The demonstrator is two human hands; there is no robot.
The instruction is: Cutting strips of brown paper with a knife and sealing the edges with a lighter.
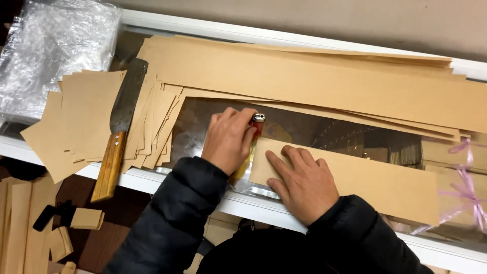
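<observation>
My left hand (229,138) is closed around a red lighter (257,122) with a metal top, held at the left end of a brown paper strip (375,182). My right hand (304,182) lies flat on that strip, fingers spread, pressing it onto the glass counter top (203,127). Both sleeves are dark and padded.
A large knife (122,127) with a wooden handle rests on a pile of cut brown paper sheets (81,122) at the left. Long brown paper sheets (314,81) lie along the back. Clear bubble wrap (50,50) sits far left, a pink ribbon (469,187) at the right.
</observation>
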